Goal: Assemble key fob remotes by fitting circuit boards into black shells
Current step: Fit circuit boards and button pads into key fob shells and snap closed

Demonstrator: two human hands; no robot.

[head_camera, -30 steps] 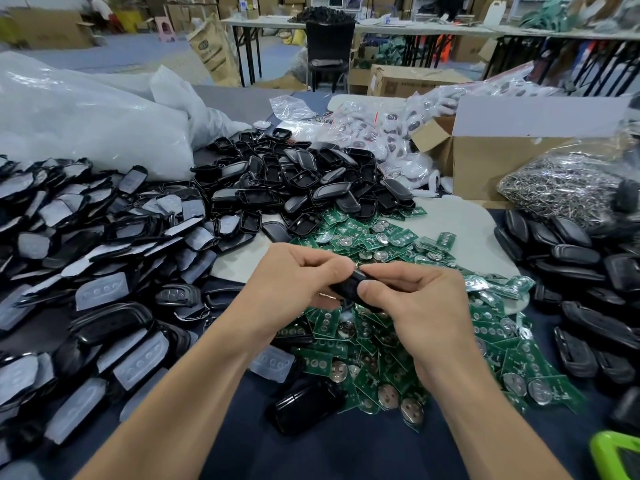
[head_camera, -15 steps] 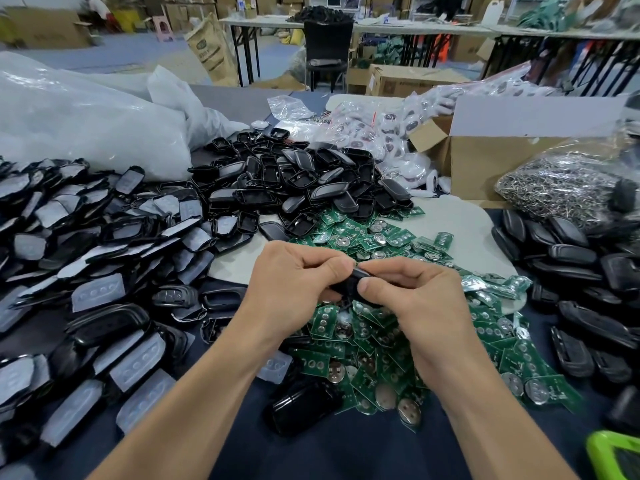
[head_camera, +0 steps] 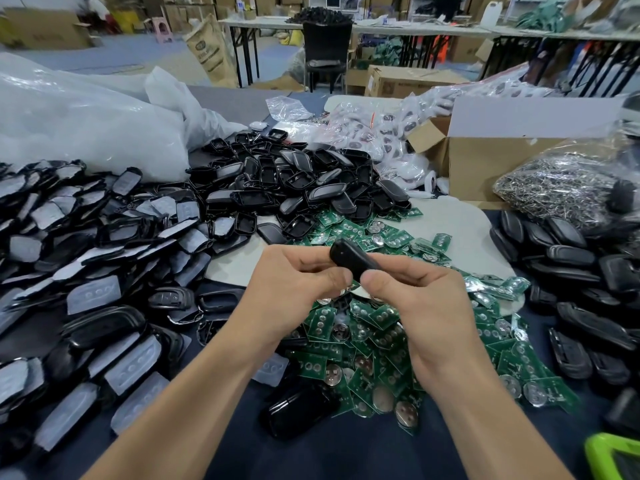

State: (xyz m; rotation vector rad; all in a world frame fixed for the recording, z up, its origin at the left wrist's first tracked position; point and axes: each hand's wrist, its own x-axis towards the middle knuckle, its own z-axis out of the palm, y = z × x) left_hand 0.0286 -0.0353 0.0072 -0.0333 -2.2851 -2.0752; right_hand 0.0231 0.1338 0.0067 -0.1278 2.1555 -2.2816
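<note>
Both hands hold one black key fob shell (head_camera: 349, 256) above the middle of the table. My left hand (head_camera: 294, 289) pinches its near end from the left with thumb and fingers. My right hand (head_camera: 415, 296) grips it from the right, thumb on top. The shell tilts up and away, its far end sticking out above my fingers. Whether a board sits inside it is hidden. Under my hands spreads a heap of green circuit boards (head_camera: 367, 344) with round coin cells. A pile of empty black shells (head_camera: 298, 181) lies behind.
Shells with grey rubber button pads (head_camera: 93, 292) cover the left side. Closed black fobs (head_camera: 571, 258) stack at the right. One black fob (head_camera: 298, 410) lies near the front. A cardboard box (head_camera: 485, 164) and a bag of metal rings (head_camera: 561, 188) stand at back right.
The shell has turned up out of my fingers, so its far end now shows above them. Both hands stay together over the boards.
</note>
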